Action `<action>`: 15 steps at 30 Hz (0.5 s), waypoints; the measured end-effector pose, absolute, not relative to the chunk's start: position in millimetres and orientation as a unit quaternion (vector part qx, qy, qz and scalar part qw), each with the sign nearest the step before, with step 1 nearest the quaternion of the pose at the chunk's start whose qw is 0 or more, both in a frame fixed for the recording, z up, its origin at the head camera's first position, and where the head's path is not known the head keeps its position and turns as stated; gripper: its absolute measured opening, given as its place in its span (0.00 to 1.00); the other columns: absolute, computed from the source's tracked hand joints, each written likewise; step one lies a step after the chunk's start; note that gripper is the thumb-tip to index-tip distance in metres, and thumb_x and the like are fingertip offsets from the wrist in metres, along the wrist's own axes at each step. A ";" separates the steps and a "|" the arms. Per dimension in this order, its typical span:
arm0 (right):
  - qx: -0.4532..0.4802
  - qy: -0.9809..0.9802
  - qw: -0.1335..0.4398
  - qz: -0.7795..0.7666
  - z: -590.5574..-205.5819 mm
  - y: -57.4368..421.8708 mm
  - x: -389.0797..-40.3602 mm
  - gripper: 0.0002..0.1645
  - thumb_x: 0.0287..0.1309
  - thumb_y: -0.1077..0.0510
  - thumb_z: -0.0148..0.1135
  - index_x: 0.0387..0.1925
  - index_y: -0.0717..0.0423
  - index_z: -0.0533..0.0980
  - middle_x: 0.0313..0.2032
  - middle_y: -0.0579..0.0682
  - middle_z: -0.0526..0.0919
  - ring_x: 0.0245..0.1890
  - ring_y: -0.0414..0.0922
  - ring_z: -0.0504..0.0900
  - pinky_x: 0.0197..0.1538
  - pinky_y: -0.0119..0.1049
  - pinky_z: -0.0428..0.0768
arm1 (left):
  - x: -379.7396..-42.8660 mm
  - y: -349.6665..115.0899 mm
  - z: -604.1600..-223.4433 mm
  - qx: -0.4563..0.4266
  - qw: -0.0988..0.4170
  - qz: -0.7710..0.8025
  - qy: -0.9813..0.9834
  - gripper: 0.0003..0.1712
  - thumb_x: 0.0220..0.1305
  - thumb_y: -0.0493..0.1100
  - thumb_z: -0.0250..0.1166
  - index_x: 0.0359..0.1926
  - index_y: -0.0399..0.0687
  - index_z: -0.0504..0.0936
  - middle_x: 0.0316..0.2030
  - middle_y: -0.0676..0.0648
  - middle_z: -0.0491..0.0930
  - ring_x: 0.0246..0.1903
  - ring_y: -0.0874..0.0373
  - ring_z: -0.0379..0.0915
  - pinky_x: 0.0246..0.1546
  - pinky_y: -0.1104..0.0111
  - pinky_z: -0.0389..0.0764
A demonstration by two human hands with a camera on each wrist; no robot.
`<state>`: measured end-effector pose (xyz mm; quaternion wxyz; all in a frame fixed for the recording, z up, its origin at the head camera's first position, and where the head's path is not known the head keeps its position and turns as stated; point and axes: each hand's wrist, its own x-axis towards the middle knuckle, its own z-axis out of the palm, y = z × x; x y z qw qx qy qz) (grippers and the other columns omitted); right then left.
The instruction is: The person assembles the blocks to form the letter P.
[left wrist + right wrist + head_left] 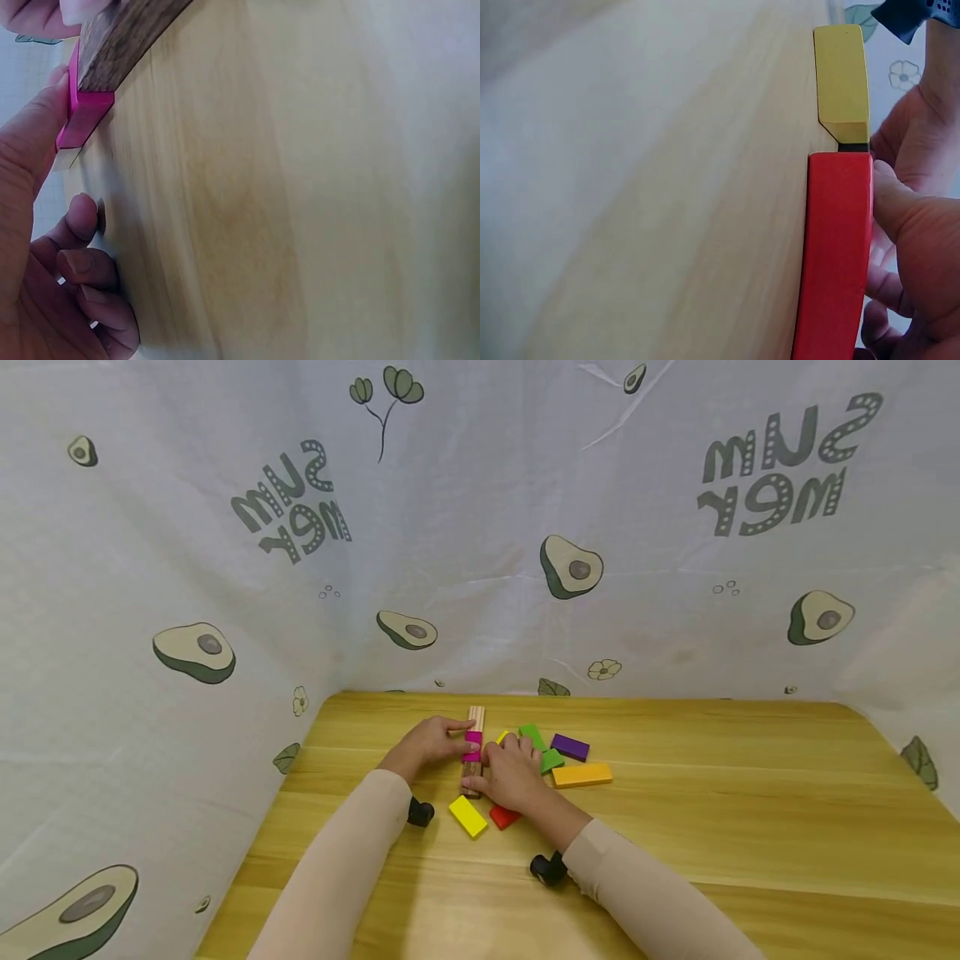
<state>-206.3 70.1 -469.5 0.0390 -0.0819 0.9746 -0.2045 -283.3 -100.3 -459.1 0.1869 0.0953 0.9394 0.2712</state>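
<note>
A pale wooden block (477, 713), a pink block (473, 737) and a dark brown block (472, 770) lie end to end in a line on the table. From the left, my left hand (427, 745) rests its straight index finger on the pale block and its thumb on the pink one. Its other fingers are loosely bent beside the line in the left wrist view. My right hand (513, 772) holds the dark brown block, thumb across its near part and fingers bent at its right side. The right fingers partly hide that side.
A yellow block (468, 817) and a red block (504, 816) lie in front of the right hand. Green blocks (532, 736), a purple block (570, 747) and an orange block (582, 775) lie to its right. Another yellow block (502, 737) is partly covered. A printed curtain (480, 543) hangs behind.
</note>
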 end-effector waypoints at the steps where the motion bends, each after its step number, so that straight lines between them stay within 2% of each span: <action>1: -0.082 0.974 0.039 -0.206 -469.5 70.1 -206.5 0.30 0.54 0.28 0.69 0.37 0.48 0.75 0.38 0.52 0.69 0.47 0.55 0.63 0.47 0.49 0.62 | -283.4 -100.4 -459.2 0.096 0.187 0.272 0.939 0.32 0.66 0.61 0.68 0.70 0.74 0.74 0.73 0.45 0.70 0.67 0.47 0.70 0.71 0.49 0.70; 8: -0.080 0.974 0.038 -0.207 -470.6 69.7 -207.4 0.30 0.53 0.28 0.69 0.36 0.48 0.76 0.38 0.52 0.70 0.47 0.55 0.63 0.46 0.48 0.62 | -284.6 -100.2 -460.0 0.098 0.189 0.273 0.938 0.32 0.66 0.61 0.68 0.70 0.74 0.73 0.74 0.44 0.69 0.72 0.45 0.66 0.73 0.47 0.68; 15: -0.078 0.973 0.035 -0.215 -470.1 67.8 -206.4 0.30 0.54 0.29 0.69 0.36 0.50 0.77 0.38 0.52 0.72 0.48 0.55 0.64 0.47 0.49 0.62 | -284.5 -99.9 -459.7 0.098 0.190 0.276 0.937 0.33 0.65 0.61 0.68 0.70 0.74 0.73 0.74 0.44 0.68 0.73 0.45 0.65 0.74 0.47 0.67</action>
